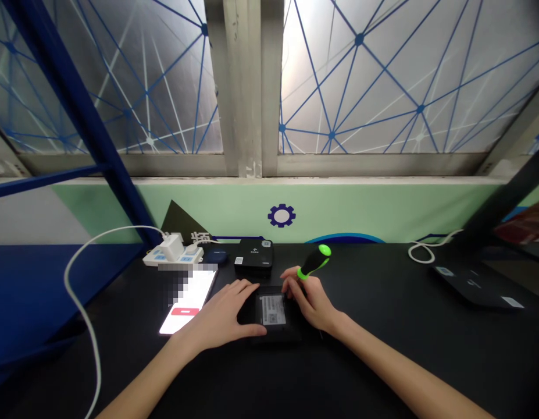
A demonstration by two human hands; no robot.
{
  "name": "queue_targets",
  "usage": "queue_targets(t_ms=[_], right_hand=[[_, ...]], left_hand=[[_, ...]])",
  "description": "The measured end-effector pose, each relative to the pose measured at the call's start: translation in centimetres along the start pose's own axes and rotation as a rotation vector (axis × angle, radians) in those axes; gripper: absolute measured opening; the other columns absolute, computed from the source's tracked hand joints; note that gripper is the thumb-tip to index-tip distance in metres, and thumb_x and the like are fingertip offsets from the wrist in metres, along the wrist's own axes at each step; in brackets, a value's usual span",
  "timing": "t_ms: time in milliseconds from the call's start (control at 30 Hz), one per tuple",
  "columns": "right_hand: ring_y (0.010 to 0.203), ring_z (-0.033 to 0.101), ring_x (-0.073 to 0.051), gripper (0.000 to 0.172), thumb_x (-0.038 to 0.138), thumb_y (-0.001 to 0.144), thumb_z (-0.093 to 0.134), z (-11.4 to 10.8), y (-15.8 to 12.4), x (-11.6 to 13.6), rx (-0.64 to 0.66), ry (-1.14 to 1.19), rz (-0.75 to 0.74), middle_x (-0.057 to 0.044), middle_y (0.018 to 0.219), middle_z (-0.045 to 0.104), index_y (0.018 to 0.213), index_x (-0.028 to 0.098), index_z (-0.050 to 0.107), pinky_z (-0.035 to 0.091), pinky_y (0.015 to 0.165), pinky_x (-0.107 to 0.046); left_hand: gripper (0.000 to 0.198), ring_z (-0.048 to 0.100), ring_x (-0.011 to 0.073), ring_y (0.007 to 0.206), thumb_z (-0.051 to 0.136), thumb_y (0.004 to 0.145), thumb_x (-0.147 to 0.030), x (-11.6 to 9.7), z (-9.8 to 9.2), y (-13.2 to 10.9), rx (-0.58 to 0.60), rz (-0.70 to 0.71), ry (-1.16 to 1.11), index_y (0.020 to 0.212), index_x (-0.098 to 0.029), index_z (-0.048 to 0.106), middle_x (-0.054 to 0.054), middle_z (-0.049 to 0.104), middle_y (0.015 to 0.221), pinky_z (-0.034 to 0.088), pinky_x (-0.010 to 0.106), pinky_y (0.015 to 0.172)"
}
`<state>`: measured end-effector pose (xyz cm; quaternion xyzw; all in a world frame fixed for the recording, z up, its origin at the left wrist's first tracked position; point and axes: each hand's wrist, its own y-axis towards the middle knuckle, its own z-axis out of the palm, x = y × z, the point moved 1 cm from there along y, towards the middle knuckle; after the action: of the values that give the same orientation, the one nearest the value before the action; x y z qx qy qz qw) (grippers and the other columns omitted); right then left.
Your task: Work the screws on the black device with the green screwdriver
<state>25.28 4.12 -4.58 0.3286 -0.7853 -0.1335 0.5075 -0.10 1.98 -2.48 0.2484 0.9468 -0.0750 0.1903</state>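
A flat black electronic device (291,333) lies on the table with a white printed label (273,309) facing up. My left hand (228,311) grips its left side, the thumb along the near edge and the fingertips at the far edge. In my right hand (310,299) is a screwdriver (313,262) with a black and bright green handle. The handle leans up to the right, and its lower end points at the device's far right corner. My fingers hide the screwdriver's tip.
Behind the device sits a stack of black boxes (254,254). A lit phone or tablet (191,299) lies left, near a white power strip (153,256) with plugs and a looping white cable (79,299). Another black device (476,288) lies far right, below a coiled white cable (421,256).
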Motion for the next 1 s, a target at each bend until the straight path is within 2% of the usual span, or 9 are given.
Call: queue_targets(t_ms=[67, 300, 433, 533, 667, 867, 1000], right_hand=[[0.064, 0.06, -0.014, 0.023, 0.032, 0.106, 0.038, 0.02, 0.03, -0.25, -0.009, 0.023, 0.007, -0.003, 0.081, 0.064, 0.109, 0.019, 0.058, 0.05, 0.065, -0.027], [0.059, 0.06, -0.014, 0.026, 0.036, 0.104, 0.046, 0.46, 0.57, -0.11, -0.048, -0.068, 0.045, -0.003, 0.074, 0.064, 0.092, 0.019, 0.062, 0.048, 0.06, -0.026], [0.06, 0.056, -0.014, 0.036, 0.034, 0.107, 0.038, 0.44, 0.53, 0.31, -0.055, -0.133, 0.038, -0.004, 0.075, 0.063, 0.082, 0.019, 0.059, 0.047, 0.063, -0.027], [0.064, 0.056, -0.016, 0.034, 0.03, 0.108, 0.031, 0.26, 0.41, 0.52, -0.027, -0.134, 0.014, -0.005, 0.078, 0.062, 0.093, 0.019, 0.059, 0.048, 0.066, -0.028], [0.066, 0.058, -0.016, 0.023, 0.027, 0.107, 0.034, -0.01, 0.29, 0.38, 0.019, -0.123, -0.015, -0.003, 0.079, 0.061, 0.106, 0.019, 0.055, 0.048, 0.067, -0.027], [0.062, 0.058, -0.014, 0.019, 0.028, 0.104, 0.044, 0.01, 0.21, -0.08, -0.025, -0.106, -0.018, -0.001, 0.076, 0.061, 0.093, 0.02, 0.057, 0.046, 0.064, -0.026], [0.064, 0.06, -0.014, 0.019, 0.029, 0.105, 0.044, 0.17, -0.08, -0.26, -0.044, -0.07, -0.002, -0.003, 0.08, 0.064, 0.095, 0.02, 0.058, 0.047, 0.065, -0.026]], left_hand=[[0.093, 0.034, 0.0404, 0.145, 0.056, 0.079, -0.082, 0.0, -0.02, -0.02, 0.009, -0.01, 0.003, 0.153, -0.031, 0.038, 0.009, 0.038, 0.158, 0.036, 0.054, 0.113], [0.091, 0.036, 0.0386, 0.144, 0.056, 0.08, -0.082, -0.31, -0.05, -0.02, -0.005, 0.019, -0.002, 0.153, -0.03, 0.039, 0.008, 0.041, 0.156, 0.037, 0.052, 0.113], [0.091, 0.034, 0.0386, 0.145, 0.055, 0.081, -0.081, -0.12, 0.24, 0.05, -0.013, 0.032, -0.001, 0.154, -0.03, 0.038, 0.007, 0.041, 0.157, 0.034, 0.054, 0.115], [0.091, 0.035, 0.0385, 0.144, 0.056, 0.08, -0.081, -0.04, 0.33, 0.08, -0.023, 0.045, -0.004, 0.153, -0.029, 0.038, 0.008, 0.041, 0.157, 0.033, 0.054, 0.115], [0.089, 0.039, 0.0375, 0.142, 0.056, 0.081, -0.08, -0.23, 0.09, -0.02, -0.035, 0.063, -0.006, 0.152, -0.029, 0.04, 0.008, 0.043, 0.156, 0.036, 0.052, 0.113], [0.086, 0.041, 0.0365, 0.14, 0.057, 0.082, -0.078, -0.51, -0.22, -0.22, -0.044, 0.063, -0.014, 0.151, -0.03, 0.041, 0.007, 0.046, 0.154, 0.039, 0.049, 0.111], [0.088, 0.041, 0.0369, 0.14, 0.057, 0.081, -0.079, -0.52, -0.17, -0.13, -0.039, 0.059, -0.009, 0.151, -0.029, 0.041, 0.008, 0.045, 0.154, 0.038, 0.05, 0.112]])
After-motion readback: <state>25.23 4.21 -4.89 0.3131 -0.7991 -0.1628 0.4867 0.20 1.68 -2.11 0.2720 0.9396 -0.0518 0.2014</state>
